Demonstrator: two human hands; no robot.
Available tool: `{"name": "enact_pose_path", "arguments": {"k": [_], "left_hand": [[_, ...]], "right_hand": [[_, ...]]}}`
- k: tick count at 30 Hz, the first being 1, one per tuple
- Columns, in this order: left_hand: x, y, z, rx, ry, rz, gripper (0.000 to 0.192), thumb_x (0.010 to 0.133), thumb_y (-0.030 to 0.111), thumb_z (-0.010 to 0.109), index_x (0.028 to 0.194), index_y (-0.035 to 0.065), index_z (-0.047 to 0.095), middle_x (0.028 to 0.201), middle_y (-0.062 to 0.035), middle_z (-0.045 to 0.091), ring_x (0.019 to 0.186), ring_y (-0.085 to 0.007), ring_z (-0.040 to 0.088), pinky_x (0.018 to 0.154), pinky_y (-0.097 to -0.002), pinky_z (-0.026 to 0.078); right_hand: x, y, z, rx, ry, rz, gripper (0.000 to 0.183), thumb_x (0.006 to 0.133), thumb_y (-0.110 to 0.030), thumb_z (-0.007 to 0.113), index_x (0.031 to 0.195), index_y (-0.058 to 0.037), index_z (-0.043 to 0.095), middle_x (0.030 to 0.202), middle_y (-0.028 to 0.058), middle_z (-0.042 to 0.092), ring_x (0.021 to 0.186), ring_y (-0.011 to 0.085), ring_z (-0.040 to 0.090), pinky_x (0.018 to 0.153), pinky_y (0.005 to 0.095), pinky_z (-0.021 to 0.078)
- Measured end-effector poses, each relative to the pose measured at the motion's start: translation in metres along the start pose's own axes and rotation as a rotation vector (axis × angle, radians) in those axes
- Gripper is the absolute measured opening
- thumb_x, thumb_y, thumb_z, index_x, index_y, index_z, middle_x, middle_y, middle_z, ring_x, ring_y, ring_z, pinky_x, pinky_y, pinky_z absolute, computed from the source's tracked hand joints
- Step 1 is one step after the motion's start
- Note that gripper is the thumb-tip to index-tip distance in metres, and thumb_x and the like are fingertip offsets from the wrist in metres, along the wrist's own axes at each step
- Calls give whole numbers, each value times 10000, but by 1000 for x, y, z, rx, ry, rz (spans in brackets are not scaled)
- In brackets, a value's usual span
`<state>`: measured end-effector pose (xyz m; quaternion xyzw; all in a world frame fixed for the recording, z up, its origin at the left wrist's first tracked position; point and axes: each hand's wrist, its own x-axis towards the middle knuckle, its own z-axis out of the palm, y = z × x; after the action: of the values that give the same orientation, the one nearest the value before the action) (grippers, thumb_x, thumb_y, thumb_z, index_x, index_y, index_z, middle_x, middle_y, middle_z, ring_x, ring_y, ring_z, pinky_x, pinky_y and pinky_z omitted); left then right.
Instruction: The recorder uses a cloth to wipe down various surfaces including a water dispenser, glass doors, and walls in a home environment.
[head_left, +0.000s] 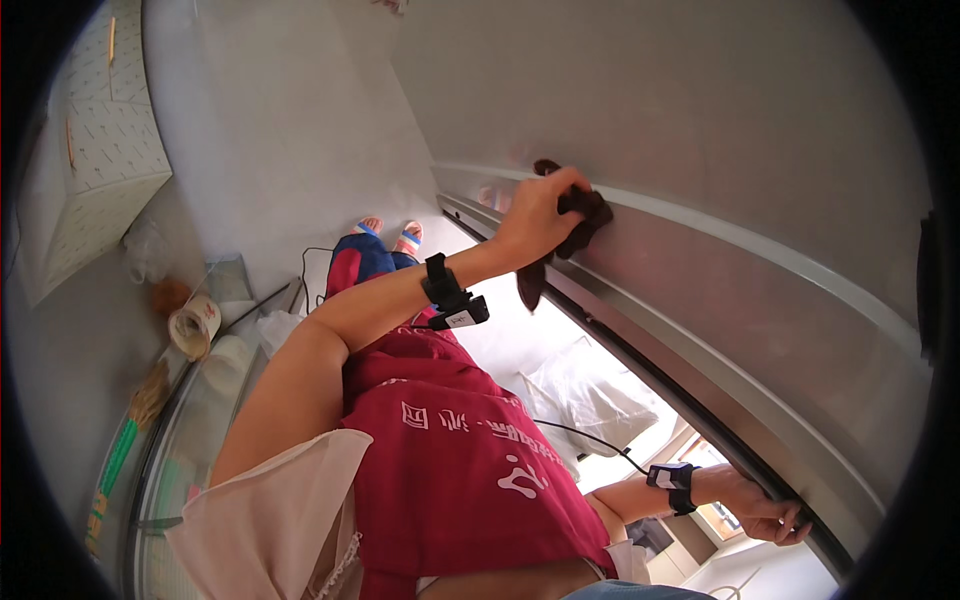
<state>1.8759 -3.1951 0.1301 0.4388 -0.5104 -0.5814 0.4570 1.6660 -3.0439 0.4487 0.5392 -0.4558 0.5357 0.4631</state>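
Note:
My left hand (541, 219) is closed on a dark brown cloth (589, 225), pressing it to the face of a grey door (757, 315). The cloth lies across a raised light band on the door, and one corner hangs down past the door's edge. Farther along, at the lower right, my right hand (772, 516) has its fingers curled at the dark edge (814, 517) of the same door. Both wrists wear a black strap with a small device. A red apron (457, 457) covers my front.
Sandals (411, 236) are on my feet on the grey floor (277, 142). A glass-topped case (187, 450), a straw broom (124, 442) with a green handle and a white paper cup (193, 326) are at the left. A white plastic bag (592, 394) lies beyond the door's edge.

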Motion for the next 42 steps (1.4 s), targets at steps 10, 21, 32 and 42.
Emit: {"name": "enact_pose_path", "arguments": {"k": [10,21,32,42], "left_hand": [[62,23,-18,-86,240,196,282,759,-8,740,1012,19,618,877,-102,696,798,-175,668,719,-306,519],[63,45,-10,-97,144,288,319,720,-21,704,1017,25,596,917,-161,668,866,-332,662,782,-372,515],[59,53,18,-42,304,385,384,746,-57,645,1106,25,538,1017,-203,611,1006,-421,594,863,-435,492],[114,57,23,-49,602,356,364,864,50,610,1209,6,503,1168,-226,560,1084,-434,562,918,-482,468]], "right_hand": [[-2,-13,1,-279,-77,-156,524,880,-552,704,863,-58,529,1143,120,506,1061,202,595,790,345,514],[0,5,-11,-154,4,-76,254,960,-216,636,791,-64,525,1226,72,532,916,149,596,816,367,490],[-8,22,-31,-109,56,-27,212,959,-115,614,758,-58,574,1265,17,548,957,104,577,867,323,507],[-6,15,-24,-161,14,-69,212,976,-130,591,778,-56,596,1259,29,518,1110,131,541,948,329,500]]}}
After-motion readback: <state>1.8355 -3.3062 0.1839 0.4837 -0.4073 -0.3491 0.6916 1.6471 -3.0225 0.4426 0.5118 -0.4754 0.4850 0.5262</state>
